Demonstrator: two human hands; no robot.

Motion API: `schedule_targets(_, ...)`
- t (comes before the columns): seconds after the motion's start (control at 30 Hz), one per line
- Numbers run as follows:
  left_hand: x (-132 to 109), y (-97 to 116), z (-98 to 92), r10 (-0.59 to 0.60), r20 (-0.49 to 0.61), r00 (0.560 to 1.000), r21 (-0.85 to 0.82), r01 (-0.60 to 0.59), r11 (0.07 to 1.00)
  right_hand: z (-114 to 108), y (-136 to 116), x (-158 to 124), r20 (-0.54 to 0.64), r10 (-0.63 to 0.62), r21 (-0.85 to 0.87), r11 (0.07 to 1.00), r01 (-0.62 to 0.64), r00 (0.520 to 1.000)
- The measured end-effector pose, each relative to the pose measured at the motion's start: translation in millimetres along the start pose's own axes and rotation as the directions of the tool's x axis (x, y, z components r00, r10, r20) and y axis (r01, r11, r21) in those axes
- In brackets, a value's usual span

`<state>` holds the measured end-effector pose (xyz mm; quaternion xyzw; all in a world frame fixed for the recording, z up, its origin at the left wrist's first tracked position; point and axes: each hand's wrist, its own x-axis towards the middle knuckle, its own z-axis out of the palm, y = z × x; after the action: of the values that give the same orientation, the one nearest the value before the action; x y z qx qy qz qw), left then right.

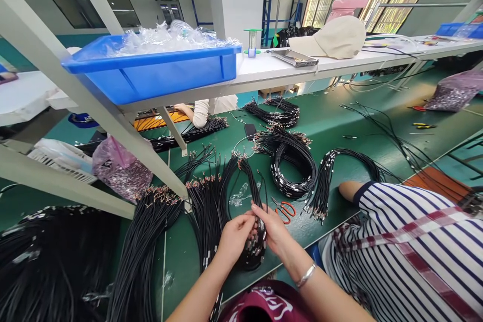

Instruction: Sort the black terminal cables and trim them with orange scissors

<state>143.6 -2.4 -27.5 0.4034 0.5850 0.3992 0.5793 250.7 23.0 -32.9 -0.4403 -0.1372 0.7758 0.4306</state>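
Head view: black cable bundles point(147, 241) lie across the green table point(181, 287), left of the hands. Left hand point(234, 239) curled nearly shut around a black cable bunch point(257, 246) with metal-tipped ends; right hand point(272, 229) also nearly shut, pinching the same bunch from the other side. Orange-handled scissors point(285, 212) lie just beside the right hand. Further right, a coiled black cable point(292, 168), then a co-worker's striped sleeve point(407, 246) at the table's far side.
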Motion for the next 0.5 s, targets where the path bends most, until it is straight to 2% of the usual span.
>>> schedule_targets(0.1, -3, 2, -0.8, 0.035, 0.058, 0.998, -0.016, -0.034, 0.999, -4, -1, 3, 0.002, 0.037, 0.028, 0.999, -0.037, 0.999)
schedule_targets(0.2, -5, 0, 1.4, 0.109, 0.07, 0.992, 0.034, -0.112, 0.993, -7, -2, 3, 0.068, 0.086, 0.084, 0.992, -0.092, 0.994)
schedule_targets(0.4, -3, -9, 8.6, 0.239, -0.031, 0.97, 0.291, -0.22, 0.931, -1, -3, -6, 0.067, 0.008, 0.111, 0.994, -0.016, 0.998)
schedule_targets(0.5, -4, -9, 12.5, 0.236, -0.087, 0.968, 0.178, -0.218, 0.96, -1, -4, -7, 0.076, -0.017, 0.094, 0.996, 0.01, 0.997)
